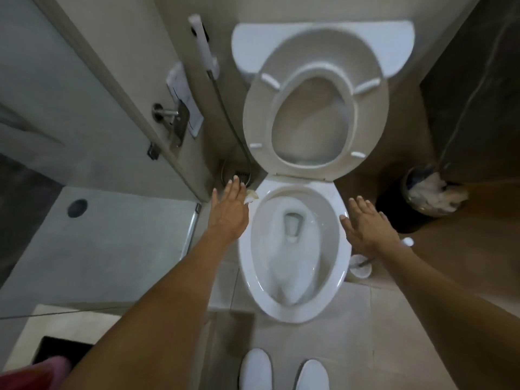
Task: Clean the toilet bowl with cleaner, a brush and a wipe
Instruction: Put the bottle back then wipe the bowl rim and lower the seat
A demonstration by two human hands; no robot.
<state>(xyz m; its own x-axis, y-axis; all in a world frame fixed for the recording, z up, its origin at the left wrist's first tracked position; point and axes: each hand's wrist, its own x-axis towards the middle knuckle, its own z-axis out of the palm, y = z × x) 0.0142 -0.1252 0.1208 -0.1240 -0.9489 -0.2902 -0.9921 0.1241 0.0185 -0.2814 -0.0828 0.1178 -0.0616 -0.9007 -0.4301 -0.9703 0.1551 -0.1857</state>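
Observation:
The white toilet bowl [247, 266] stands open below me, its seat [256, 108] and lid raised against the tank. My left hand [229, 211] hovers flat beside the bowl's left rim, fingers straight, holding nothing. A small crumpled wipe [251, 196] lies on the rim right next to its fingertips. My right hand [365, 223] is spread flat at the bowl's right rim, empty. A white brush holder with a handle [361, 265] stands on the floor under my right forearm.
A bin [434, 192] lined with a bag and holding crumpled paper sits at the right. A bidet sprayer [203, 46] with its hose hangs on the left wall, a floor drain [239, 173] below it. Glass shower door at left. My white shoes [284, 372] stand before the bowl.

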